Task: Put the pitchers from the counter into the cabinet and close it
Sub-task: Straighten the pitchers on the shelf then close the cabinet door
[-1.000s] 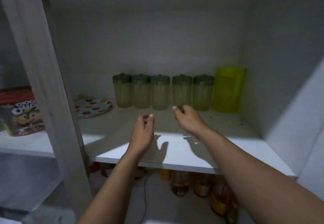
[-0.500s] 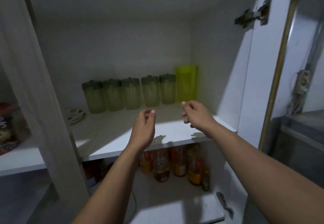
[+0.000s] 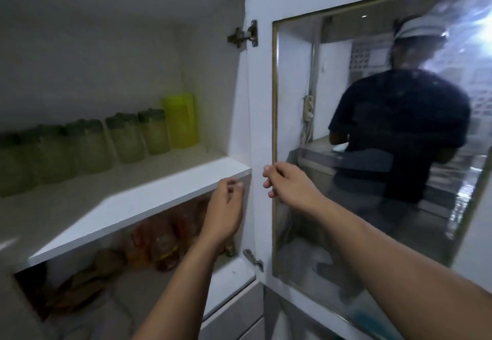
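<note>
Several pale green pitchers (image 3: 125,141) with dark green lids stand in a row at the back of the cabinet shelf (image 3: 149,193). A bright yellow-green pitcher (image 3: 182,121) ends the row at the right wall. My left hand (image 3: 226,214) hovers in front of the shelf's right end, fingers loosely curled, holding nothing. My right hand (image 3: 287,185) is raised before the inner side of the open cabinet door (image 3: 259,126), near its glass pane, fingers bent and empty. Neither hand touches a pitcher.
The door's glass pane (image 3: 372,140) reflects a person in a dark shirt. Bottles and jars (image 3: 162,238) crowd the lower shelf. Two hinges (image 3: 243,36) hold the door at the cabinet's right wall.
The view has swung right, so the pitchers now sit at the left and the open door fills the right. Both hands drew back from the shelf toward the door side.
</note>
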